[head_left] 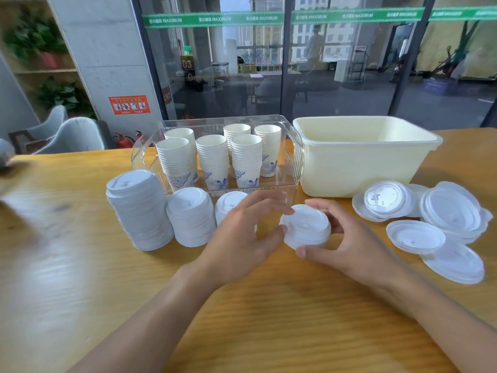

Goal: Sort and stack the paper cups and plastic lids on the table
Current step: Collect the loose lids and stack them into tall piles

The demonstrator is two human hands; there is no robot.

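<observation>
One head-worn wide-angle view looks forward and down toward 12 o'clock, close over the surface (80,265), windows beyond.

Third lid stack (230,203) behind left hand (242,238)
</observation>
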